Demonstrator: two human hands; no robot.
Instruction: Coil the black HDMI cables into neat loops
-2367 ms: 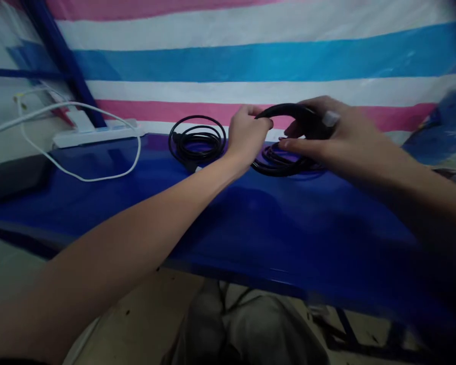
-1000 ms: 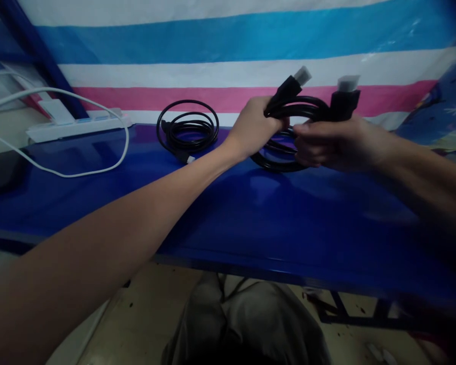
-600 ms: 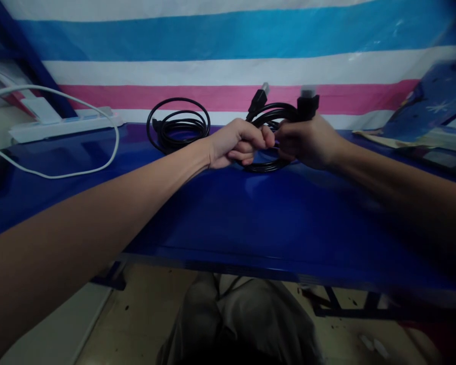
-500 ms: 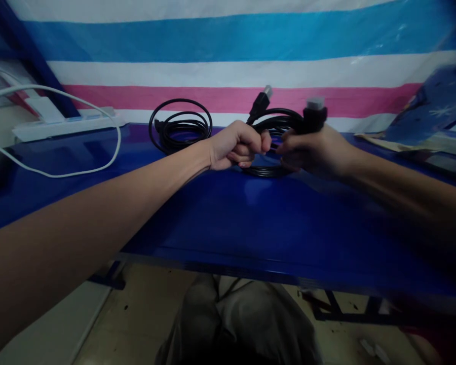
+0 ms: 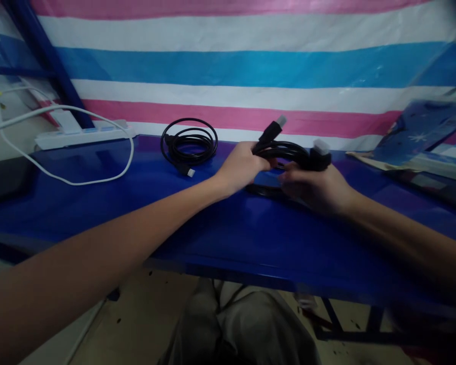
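A coiled black cable (image 5: 285, 151) is between my two hands above the blue table (image 5: 228, 238). My left hand (image 5: 243, 165) is closed round the left side of the coil. One capped connector (image 5: 272, 131) sticks up beside that hand. My right hand (image 5: 319, 185), slightly blurred, grips the coil's right side, with another pale-capped connector (image 5: 320, 153) standing above its fingers. The lower loops hang close to the tabletop; I cannot tell if they touch it. A second coiled black cable (image 5: 190, 147) lies to the left, its connector end pointing toward me.
A white power strip (image 5: 85, 136) with a plugged-in adapter stands at the back left, and a white cord (image 5: 127, 162) loops over the table. A dark flat object (image 5: 7, 177) lies at the left. At the right is a blue snowflake-patterned item (image 5: 406, 132). A striped sheet (image 5: 228, 66) hangs behind.
The view has tilted up, so the table sits lower in it. My left hand has turned from a fist to a grip with its back showing. The other coil's connector has come into sight.
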